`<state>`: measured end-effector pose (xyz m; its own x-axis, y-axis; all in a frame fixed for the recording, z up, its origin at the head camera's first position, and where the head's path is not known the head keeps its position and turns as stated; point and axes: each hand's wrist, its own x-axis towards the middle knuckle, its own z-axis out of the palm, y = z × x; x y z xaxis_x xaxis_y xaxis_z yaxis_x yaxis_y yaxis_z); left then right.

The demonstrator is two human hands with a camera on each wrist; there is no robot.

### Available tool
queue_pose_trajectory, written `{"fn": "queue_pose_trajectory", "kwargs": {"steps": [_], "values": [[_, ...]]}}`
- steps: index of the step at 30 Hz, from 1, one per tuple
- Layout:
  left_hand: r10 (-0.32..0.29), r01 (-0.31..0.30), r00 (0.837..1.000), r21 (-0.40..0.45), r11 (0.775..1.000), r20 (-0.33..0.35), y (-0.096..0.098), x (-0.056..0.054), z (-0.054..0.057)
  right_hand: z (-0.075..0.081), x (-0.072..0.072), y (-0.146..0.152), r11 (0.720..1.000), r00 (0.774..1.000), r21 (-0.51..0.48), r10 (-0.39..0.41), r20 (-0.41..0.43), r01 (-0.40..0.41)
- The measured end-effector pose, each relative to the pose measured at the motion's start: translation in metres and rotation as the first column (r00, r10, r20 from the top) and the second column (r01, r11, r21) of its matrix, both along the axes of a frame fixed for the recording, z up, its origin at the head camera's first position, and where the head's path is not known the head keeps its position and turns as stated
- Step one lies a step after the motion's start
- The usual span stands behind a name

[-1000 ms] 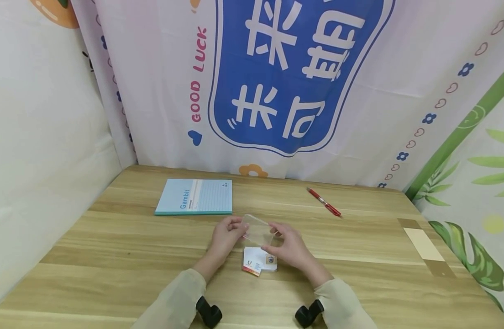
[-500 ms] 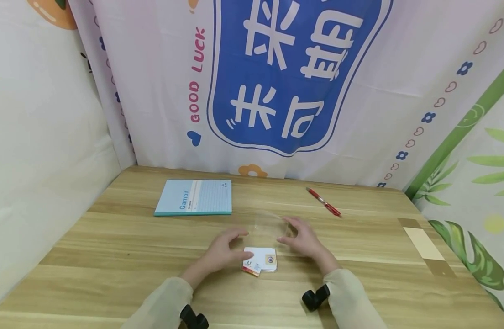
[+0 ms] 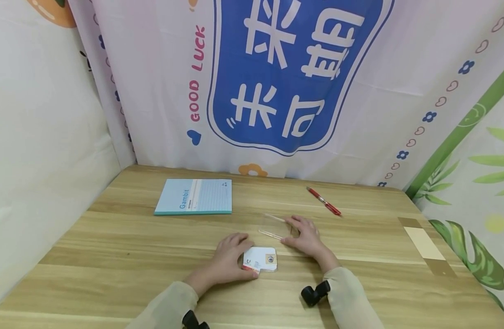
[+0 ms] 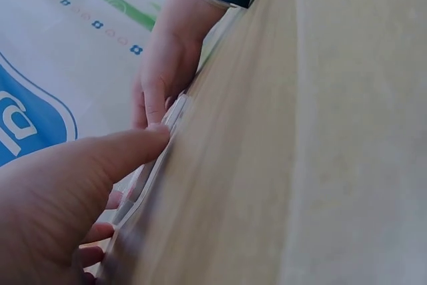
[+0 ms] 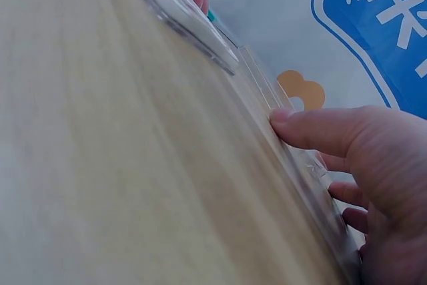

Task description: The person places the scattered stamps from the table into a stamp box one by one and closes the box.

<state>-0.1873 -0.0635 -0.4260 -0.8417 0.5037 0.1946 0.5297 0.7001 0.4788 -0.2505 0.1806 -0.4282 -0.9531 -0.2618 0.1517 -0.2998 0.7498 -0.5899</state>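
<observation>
A small stack of white cards (image 3: 263, 256) with rounded corners sits in a shallow clear plastic box (image 5: 179, 11) on the table. One card with a red and orange edge sticks out at its near left. My left hand (image 3: 227, 259) holds the box by its left end, thumb at the near edge and fingers at the far edge. Just behind and to the right, my right hand (image 3: 304, 236) grips a clear plastic lid (image 3: 270, 235) by its right end. In the right wrist view the thumb presses on the lid's edge, with the other fingers across from it.
A light blue notebook (image 3: 194, 197) lies at the back left of the wooden table (image 3: 112, 274). Toward the back right is a red pen (image 3: 323, 201). A printed curtain (image 3: 161, 91) hangs along the table's far edge.
Both hands held the lid over the cards. My left hand has let go of it and come down around the card box. My right hand has carried the lid right and lowered it toward the table.
</observation>
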Motion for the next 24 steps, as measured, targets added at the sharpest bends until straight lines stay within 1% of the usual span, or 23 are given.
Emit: {"fn": "queue_pose_trajectory", "kwargs": {"steps": [3, 10, 16, 20, 22, 24], "values": [[0.014, -0.014, 1.000, 0.006, 1.000, -0.015, 0.001, 0.001, -0.001, -0.001, 0.000, 0.000, 1.000, 1.000, -0.002, -0.003, -0.001, 0.003], [0.035, -0.035, 0.999, 0.031, 0.999, -0.016, 0.003, 0.002, -0.001, -0.003, -0.001, 0.002, 1.000, 1.000, -0.014, -0.004, 0.001, 0.004], [0.046, -0.045, 0.999, 0.044, 0.998, -0.016, 0.004, 0.002, 0.000, -0.001, 0.001, 0.003, 0.999, 1.000, -0.051, 0.018, 0.008, -0.018], [0.050, -0.048, 0.999, 0.072, 0.996, -0.016, 0.003, 0.000, -0.003, 0.001, 0.005, 0.002, 0.991, 0.997, -0.125, 0.059, 0.048, -0.053], [0.055, -0.054, 0.998, 0.103, 0.993, -0.007, 0.002, -0.001, -0.004, 0.004, 0.007, 0.001, 0.980, 0.993, -0.182, 0.094, 0.073, -0.079], [0.077, -0.076, 0.997, 0.134, 0.988, -0.001, 0.000, -0.003, -0.004, 0.007, 0.011, 0.000, 0.965, 0.986, -0.234, 0.142, 0.087, -0.118]]}}
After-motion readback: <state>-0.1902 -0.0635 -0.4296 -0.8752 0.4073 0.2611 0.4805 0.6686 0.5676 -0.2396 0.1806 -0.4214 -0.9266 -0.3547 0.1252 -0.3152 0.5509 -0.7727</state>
